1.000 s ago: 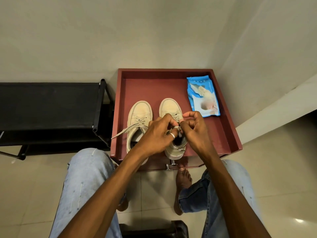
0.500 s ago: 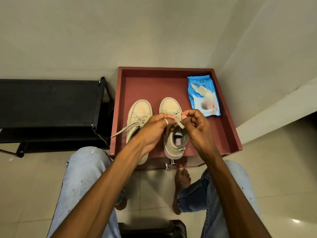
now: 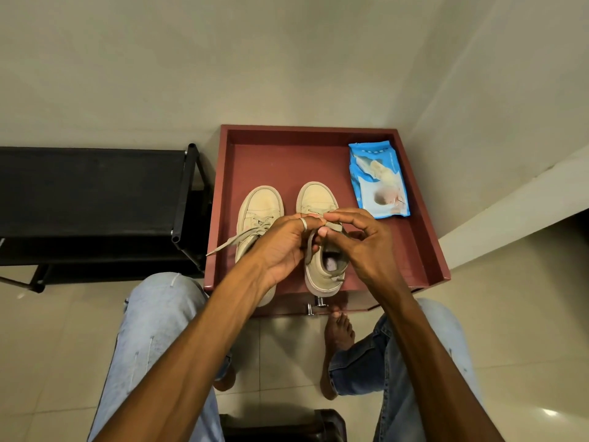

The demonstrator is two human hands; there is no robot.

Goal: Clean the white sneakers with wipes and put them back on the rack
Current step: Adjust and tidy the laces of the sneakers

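The right-hand cream canvas sneaker [image 3: 317,196] stands at the near edge of the red-brown wooden tray-top table [image 3: 280,161], toe pointing far. Both the left hand [image 3: 283,247] and the right hand [image 3: 360,244] pinch its flat beige lace [image 3: 309,248] above the tongue. Its matching cream sneaker [image 3: 263,205] sits just left, with its lace trailing loose. A blue plastic wipes pack [image 3: 377,180] lies far right on the table, and a black metal shoe rack [image 3: 89,189] stands to the left.
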